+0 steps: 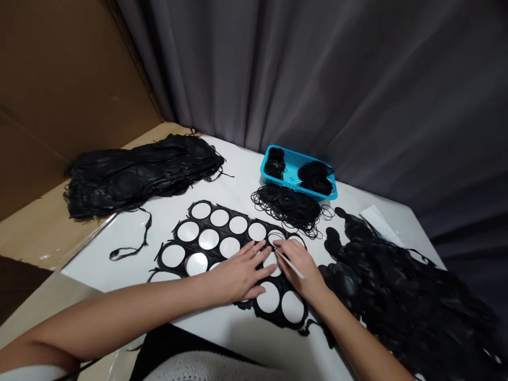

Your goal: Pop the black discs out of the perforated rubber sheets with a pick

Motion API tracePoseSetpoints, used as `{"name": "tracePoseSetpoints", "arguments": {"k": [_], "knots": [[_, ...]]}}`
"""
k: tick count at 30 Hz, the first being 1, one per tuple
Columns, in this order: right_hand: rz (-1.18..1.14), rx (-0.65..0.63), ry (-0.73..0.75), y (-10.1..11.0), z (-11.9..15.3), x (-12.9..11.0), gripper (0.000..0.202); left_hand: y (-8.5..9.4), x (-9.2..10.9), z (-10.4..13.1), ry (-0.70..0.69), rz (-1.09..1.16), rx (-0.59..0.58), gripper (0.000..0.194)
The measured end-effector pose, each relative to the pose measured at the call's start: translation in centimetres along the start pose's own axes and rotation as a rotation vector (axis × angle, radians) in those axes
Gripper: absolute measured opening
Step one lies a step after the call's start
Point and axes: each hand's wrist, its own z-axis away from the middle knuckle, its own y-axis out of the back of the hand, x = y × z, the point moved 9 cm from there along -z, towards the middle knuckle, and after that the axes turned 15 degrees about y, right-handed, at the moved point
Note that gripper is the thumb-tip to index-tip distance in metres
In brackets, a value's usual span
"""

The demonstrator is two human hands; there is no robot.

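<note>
The thin black rubber sheet punched with rows of round holes (222,248) lies flat on the white worktop (246,338), right in front of the person, between a heap of stacked black sheets (135,174) at the far left and a bigger, looser pile of black rubber offcuts (400,286) on the right. The left hand (238,272) rests on it palm down with the fingers spread wide, pressing the sheet against the worktop and holding nothing. The right hand (296,262) is closed in a pinch around a slim white stick-like tool (289,263), its tip lying at the edge of 1 hole near the sheet's right end. Beyond them a tangle of thin black rubber rings (289,206) sits just in front of a small blue plastic basket (296,170) that holds more black rings. A loose black rubber strip (133,241) lies near the sheet's left side.

The sheet looks light, floppy and stretchy, with narrow webs between holes that would likely tear or distort if tugged. It seems best pinned flat by a palm, or lifted by the wider outer border, not by the thin bridges
</note>
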Motion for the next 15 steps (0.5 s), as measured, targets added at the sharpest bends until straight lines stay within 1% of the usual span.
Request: {"name": "tracePoseSetpoints", "arguments": {"k": [2,3,4,5,7,8,9,10,11,12,13,15], "knots": [[0.157,-0.057,0.052,0.0,-0.1,0.3,0.022,0.1,0.1,0.0,-0.003,-0.011,-0.004,0.059],[0.239,-0.050,0.038,0.8,-0.3,1.3,0.025,0.1,0.1,0.0,-0.004,-0.014,-0.007,0.058],[0.321,-0.011,-0.005,2.2,-0.4,2.6,0.025,0.1,0.1,0.0,-0.004,-0.017,-0.011,0.056],[0.402,0.064,-0.071,4.3,-0.5,4.2,0.025,0.1,0.0,0.0,-0.006,-0.015,-0.015,0.056],[0.549,0.244,-0.268,9.0,-0.1,7.8,0.021,0.1,0.0,0.1,-0.009,0.006,-0.021,0.056],[0.573,0.321,-0.348,11.1,0.2,9.2,0.019,0.2,-0.1,0.1,-0.009,0.024,-0.023,0.056],[0.542,0.367,-0.407,12.4,0.3,10.4,0.017,0.4,-0.1,0.1,-0.010,0.043,-0.027,0.057],[0.484,0.396,-0.449,13.2,0.2,11.2,0.017,0.6,-0.1,0.2,-0.010,0.060,-0.035,0.059],[0.394,0.403,-0.474,13.3,-0.1,11.7,0.018,0.9,-0.1,0.2,-0.010,0.074,-0.048,0.061],[0.279,0.391,-0.486,12.8,-0.5,11.8,0.020,1.2,0.0,0.3,-0.011,0.083,-0.064,0.064],[0.152,0.367,-0.489,11.7,-1.1,11.5,0.022,1.5,0.0,0.3,-0.009,0.089,-0.079,0.065],[-0.104,0.305,-0.473,8.6,-2.4,9.9,0.025,2.2,-0.5,0.6,0.030,0.085,-0.084,0.065]]}}
